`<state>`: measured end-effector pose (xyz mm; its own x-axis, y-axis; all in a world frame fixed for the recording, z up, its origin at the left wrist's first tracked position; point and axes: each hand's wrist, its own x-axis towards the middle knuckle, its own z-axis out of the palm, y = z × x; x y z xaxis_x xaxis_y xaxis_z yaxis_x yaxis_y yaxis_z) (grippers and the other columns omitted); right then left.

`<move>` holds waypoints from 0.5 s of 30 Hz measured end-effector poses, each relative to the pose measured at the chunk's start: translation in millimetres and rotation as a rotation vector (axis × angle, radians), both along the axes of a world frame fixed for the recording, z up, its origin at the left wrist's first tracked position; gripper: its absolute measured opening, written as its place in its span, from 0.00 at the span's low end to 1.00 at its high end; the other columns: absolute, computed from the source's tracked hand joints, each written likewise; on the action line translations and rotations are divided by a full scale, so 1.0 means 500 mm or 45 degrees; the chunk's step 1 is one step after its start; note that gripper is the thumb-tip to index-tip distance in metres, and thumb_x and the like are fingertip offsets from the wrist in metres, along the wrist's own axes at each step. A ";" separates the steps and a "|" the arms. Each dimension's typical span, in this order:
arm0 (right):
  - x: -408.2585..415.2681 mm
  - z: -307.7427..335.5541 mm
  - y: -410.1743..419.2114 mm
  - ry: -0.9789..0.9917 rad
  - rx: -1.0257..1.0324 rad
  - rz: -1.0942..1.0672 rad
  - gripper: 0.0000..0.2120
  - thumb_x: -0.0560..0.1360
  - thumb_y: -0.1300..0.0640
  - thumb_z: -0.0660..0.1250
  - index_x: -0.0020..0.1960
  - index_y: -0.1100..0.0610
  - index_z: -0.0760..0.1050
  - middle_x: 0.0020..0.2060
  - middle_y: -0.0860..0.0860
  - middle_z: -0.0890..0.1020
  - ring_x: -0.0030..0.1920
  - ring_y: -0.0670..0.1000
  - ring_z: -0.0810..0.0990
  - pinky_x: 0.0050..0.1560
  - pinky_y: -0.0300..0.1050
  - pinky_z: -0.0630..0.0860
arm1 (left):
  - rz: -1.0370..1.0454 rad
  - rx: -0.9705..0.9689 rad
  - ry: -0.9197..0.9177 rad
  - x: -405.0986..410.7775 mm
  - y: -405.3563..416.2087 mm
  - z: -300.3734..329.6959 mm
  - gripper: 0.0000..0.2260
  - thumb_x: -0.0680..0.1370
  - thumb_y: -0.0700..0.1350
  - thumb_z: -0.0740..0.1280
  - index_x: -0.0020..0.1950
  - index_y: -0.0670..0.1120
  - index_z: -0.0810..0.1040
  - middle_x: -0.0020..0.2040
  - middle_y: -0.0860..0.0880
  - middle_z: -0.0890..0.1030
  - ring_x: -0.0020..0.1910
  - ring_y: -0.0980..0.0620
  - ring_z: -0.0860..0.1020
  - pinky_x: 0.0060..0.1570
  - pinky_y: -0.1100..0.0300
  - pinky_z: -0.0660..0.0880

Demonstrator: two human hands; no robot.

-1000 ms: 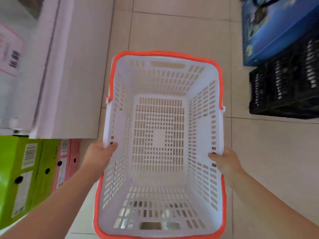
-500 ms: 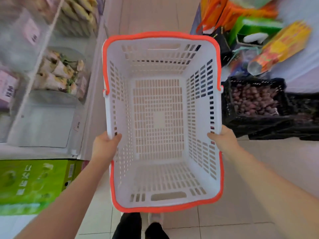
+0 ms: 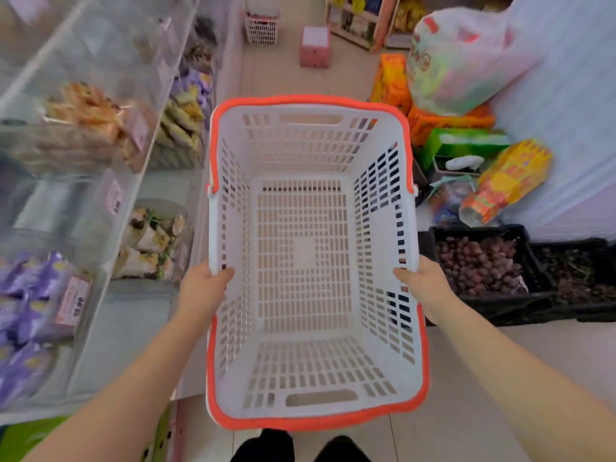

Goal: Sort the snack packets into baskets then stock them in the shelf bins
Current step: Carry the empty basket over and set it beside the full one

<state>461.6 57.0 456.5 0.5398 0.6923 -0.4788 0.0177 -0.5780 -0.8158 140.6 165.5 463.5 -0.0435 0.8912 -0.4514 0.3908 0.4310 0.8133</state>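
A white slotted basket [image 3: 383,361] with an orange rim is held level in front of me, with nothing inside it. My left hand [image 3: 203,288] grips its left rim with the thumb hooked over the edge. My right hand [image 3: 425,281] grips the right rim the same way. To my left stands a shelf of clear bins [image 3: 100,201] holding snack packets: purple packets [image 3: 23,295] low down, green-and-white packets [image 3: 150,241] in the middle, orange-brown snacks [image 3: 90,115] higher up.
On the right floor sit a black crate of dark red fruit [image 3: 480,261], a second black crate [image 3: 580,278], orange and green cartons [image 3: 460,138] and a large plastic bag [image 3: 466,55]. A pink box [image 3: 315,45] and a small white basket [image 3: 261,28] stand further down the aisle.
My view has lifted from the floor to the aisle, bringing the shelf bins and the goods on the right into sight. Both hands keep the same grip on the basket.
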 end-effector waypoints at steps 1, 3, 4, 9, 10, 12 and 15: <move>0.007 0.001 0.030 0.006 0.008 0.005 0.13 0.77 0.66 0.63 0.60 0.56 0.75 0.49 0.51 0.80 0.45 0.49 0.79 0.42 0.43 0.75 | 0.000 -0.007 -0.005 0.003 0.024 0.005 0.03 0.76 0.43 0.66 0.43 0.45 0.75 0.43 0.43 0.79 0.43 0.44 0.78 0.48 0.49 0.76; 0.022 0.003 0.088 0.012 0.027 0.020 0.13 0.77 0.66 0.63 0.59 0.57 0.75 0.48 0.51 0.80 0.44 0.48 0.79 0.44 0.44 0.75 | 0.007 -0.015 -0.017 0.016 0.068 0.015 0.04 0.76 0.42 0.65 0.41 0.47 0.76 0.42 0.44 0.79 0.42 0.44 0.78 0.44 0.51 0.75; 0.032 0.004 0.118 0.009 0.032 0.020 0.12 0.77 0.66 0.63 0.58 0.58 0.76 0.47 0.50 0.80 0.43 0.47 0.79 0.41 0.43 0.75 | 0.016 -0.017 -0.030 0.024 0.092 0.018 0.04 0.77 0.41 0.65 0.42 0.47 0.76 0.41 0.45 0.79 0.42 0.44 0.77 0.43 0.53 0.74; 0.099 0.011 0.281 0.051 0.021 -0.035 0.08 0.75 0.66 0.65 0.51 0.57 0.76 0.46 0.55 0.81 0.41 0.53 0.80 0.40 0.46 0.77 | 0.028 -0.045 -0.019 0.085 0.238 0.028 0.05 0.77 0.41 0.66 0.52 0.44 0.77 0.45 0.44 0.80 0.47 0.41 0.79 0.52 0.44 0.77; 0.116 0.010 0.313 0.058 0.021 -0.042 0.08 0.74 0.66 0.65 0.51 0.57 0.76 0.46 0.56 0.81 0.41 0.54 0.80 0.40 0.46 0.77 | 0.035 -0.051 0.000 0.103 0.272 0.028 0.08 0.76 0.41 0.66 0.55 0.43 0.77 0.48 0.43 0.80 0.48 0.41 0.80 0.53 0.42 0.77; 0.148 0.008 0.375 0.063 0.023 -0.038 0.09 0.74 0.67 0.65 0.53 0.58 0.76 0.46 0.57 0.81 0.42 0.55 0.80 0.40 0.46 0.77 | 0.058 -0.035 0.028 0.140 0.334 0.031 0.11 0.76 0.42 0.66 0.57 0.41 0.77 0.49 0.42 0.80 0.48 0.40 0.80 0.52 0.42 0.77; 0.202 0.012 0.475 0.069 0.004 0.004 0.09 0.75 0.67 0.64 0.54 0.59 0.75 0.49 0.58 0.81 0.48 0.60 0.80 0.49 0.58 0.79 | 0.091 -0.020 0.039 0.200 0.427 0.038 0.10 0.77 0.42 0.66 0.57 0.41 0.77 0.48 0.43 0.81 0.47 0.40 0.80 0.51 0.43 0.78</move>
<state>562.6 294.7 462.5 0.5110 0.6957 -0.5049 -0.0246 -0.5753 -0.8176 240.4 378.9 482.3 -0.1208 0.8780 -0.4631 0.3831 0.4716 0.7942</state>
